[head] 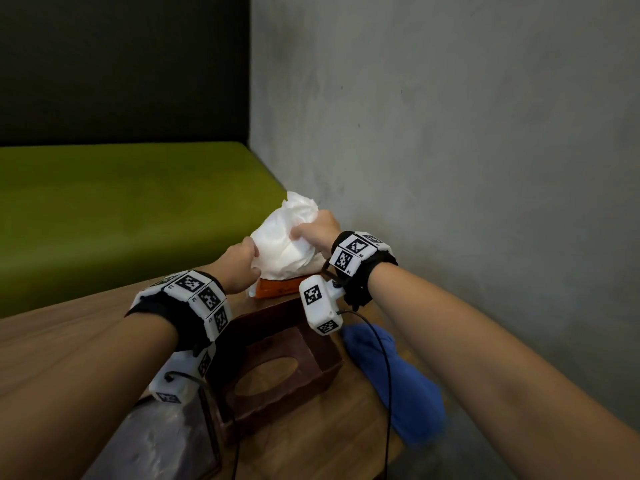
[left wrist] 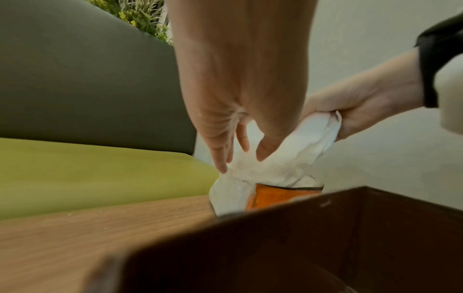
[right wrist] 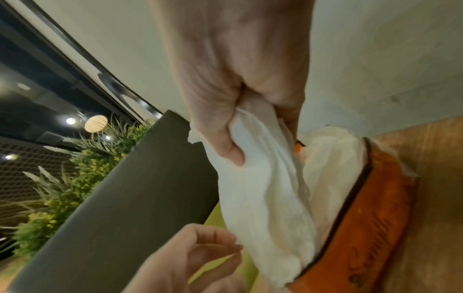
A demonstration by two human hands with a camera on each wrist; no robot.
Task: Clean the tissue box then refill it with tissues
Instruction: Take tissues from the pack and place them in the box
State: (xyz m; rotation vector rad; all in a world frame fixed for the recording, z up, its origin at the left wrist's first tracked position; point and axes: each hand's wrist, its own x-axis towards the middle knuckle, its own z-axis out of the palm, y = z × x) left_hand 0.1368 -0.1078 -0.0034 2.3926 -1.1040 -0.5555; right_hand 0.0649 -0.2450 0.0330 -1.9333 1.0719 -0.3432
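A white wad of tissues (head: 282, 242) bulges out of an orange tissue pack (head: 278, 291) near the table's far corner. My right hand (head: 317, 228) grips the wad's upper right, its fingers closed on a fold (right wrist: 250, 142). At the wad's left side my left hand (head: 244, 263) pinches the tissues between thumb and fingers (left wrist: 240, 158). Nearer to me, under my wrists, stands the dark brown tissue box (head: 277, 368) with its oval opening facing up. Its wall (left wrist: 300, 237) fills the foreground of the left wrist view. The pack's lettered side (right wrist: 363, 228) shows in the right wrist view.
A blue cloth (head: 394, 379) lies on the wooden table (head: 69, 341) right of the box, by the grey wall (head: 450, 133). Crinkled clear plastic (head: 162, 441) sits at the near left. A green bench seat (head: 121, 209) runs behind the table.
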